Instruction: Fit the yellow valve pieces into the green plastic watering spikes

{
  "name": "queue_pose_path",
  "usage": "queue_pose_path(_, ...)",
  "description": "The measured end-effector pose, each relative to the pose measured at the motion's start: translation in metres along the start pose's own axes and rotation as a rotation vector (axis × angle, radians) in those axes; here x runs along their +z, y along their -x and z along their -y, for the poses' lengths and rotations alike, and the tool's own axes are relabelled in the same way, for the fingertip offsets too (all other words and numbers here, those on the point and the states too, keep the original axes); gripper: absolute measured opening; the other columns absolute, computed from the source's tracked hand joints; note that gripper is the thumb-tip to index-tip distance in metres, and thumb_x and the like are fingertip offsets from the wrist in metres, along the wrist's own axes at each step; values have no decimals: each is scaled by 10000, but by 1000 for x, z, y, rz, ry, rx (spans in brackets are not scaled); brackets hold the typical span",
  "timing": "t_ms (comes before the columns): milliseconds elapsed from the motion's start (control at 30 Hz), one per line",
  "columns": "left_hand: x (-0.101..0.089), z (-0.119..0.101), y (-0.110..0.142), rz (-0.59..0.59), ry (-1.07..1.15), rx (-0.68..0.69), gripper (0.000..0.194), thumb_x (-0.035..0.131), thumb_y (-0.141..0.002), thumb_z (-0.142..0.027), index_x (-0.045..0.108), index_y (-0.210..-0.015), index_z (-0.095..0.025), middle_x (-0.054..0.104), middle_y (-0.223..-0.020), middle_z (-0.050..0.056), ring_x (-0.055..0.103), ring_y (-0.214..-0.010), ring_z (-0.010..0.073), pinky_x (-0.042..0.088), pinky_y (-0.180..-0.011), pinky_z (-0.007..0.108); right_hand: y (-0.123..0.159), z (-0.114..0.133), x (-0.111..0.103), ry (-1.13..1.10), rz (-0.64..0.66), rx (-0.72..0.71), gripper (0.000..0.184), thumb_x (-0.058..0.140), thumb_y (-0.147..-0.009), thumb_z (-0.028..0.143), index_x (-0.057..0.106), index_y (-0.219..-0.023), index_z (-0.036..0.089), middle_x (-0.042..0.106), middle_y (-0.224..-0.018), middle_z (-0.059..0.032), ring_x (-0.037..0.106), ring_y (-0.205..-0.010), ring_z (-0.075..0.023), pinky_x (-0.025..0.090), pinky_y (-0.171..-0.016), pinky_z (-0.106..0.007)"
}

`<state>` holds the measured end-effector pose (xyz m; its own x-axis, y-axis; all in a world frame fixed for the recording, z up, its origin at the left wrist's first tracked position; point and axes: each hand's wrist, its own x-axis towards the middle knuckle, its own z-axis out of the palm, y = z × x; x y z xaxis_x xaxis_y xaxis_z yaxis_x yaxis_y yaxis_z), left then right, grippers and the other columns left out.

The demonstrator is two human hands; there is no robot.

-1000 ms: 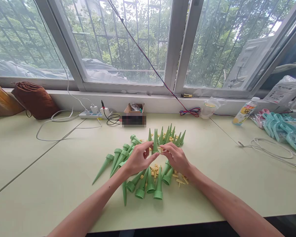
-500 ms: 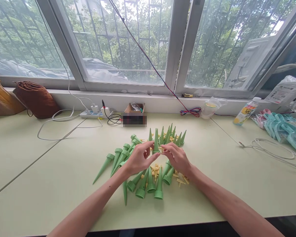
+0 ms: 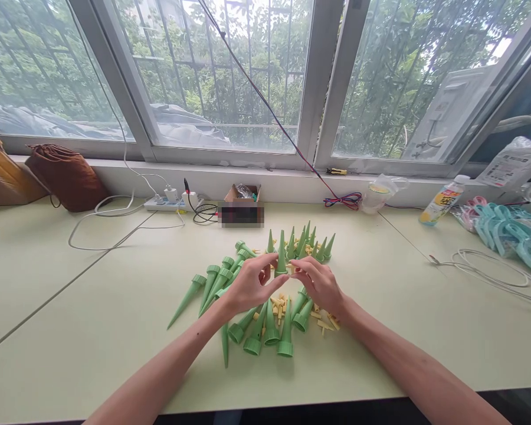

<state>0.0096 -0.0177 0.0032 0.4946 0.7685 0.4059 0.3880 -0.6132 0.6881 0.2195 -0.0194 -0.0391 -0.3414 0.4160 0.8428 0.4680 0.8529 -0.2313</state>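
At the centre of the frame, the left hand (image 3: pixel 251 282), its thumb and fingers partly curled, grips an upright green spike (image 3: pixel 282 255), while the right hand (image 3: pixel 319 283) pinches a small yellow fitting (image 3: pixel 292 268) beside it. Further green spikes (image 3: pixel 285 330) and yellow fittings (image 3: pixel 278 308) lie below centre on the bench (image 3: pixel 115 330); a bottle (image 3: pixel 442 202) stands at right.

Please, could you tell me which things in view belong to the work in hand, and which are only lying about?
Seem to belong:
ribbed-cap green plastic spikes, one at the left hand
small pale-yellow plastic fittings

Seem only lying about:
brown cloth drawstring bag
white rectangular power strip
yellow-labelled plastic bottle
bundled red-and-blue cable
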Motion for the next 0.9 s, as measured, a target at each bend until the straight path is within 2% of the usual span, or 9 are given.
queue_pose_path(433,0,-3,0,6,29,-5,281,602,-892,-441,535,-882,-169,433,-694,-29,341,-532,77,344,-452,206,0,0,-1,0,9,-7,259,494,-994,194,537,-1248,224,653,-843,-34,622,-657,-124,512,-543,-220)
queue_pose_path(900,1,-1,1,-9,20,-13,308,628,-880,-441,578,-1009,-165,528,-787,-2,359,-545,75,369,-457,210,-3,2,-2,30,5,-15,200,483,-1005,204,549,-1194,201,645,-786,-26,588,-609,-116,458,-500,-215)
